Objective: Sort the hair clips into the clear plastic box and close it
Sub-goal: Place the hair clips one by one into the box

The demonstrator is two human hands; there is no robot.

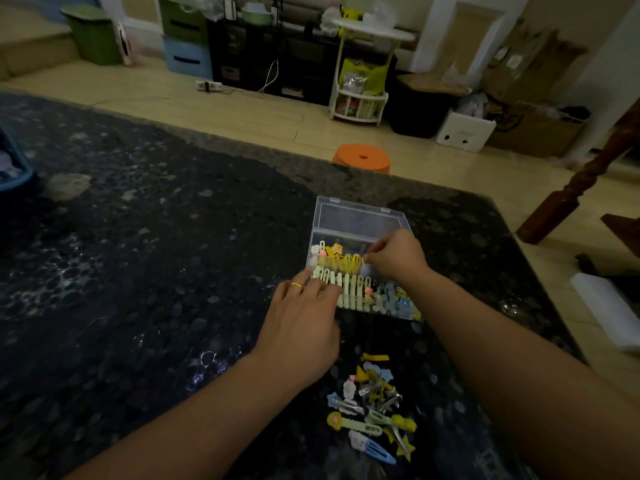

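Your right hand (pixel 394 259) pinches a yellow clip (pixel 353 263) over the open box (pixel 360 220) on the bench (pixel 138 271), your left hand (pixel 301 317) lies flat against the box's near-left edge, and the loose clips (pixel 372 403) lie nearer you than the box, closest to that left hand.

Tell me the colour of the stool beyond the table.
Orange stool, with a hole in its top; the head view shows it.

Dim room, brighter pale tiled floor (pixel 263 109) beyond, faint glints on the dark glossy speckled desk (pixel 138 258), soft blur and heavy darkening toward the corners, wide-angle bending at the edges
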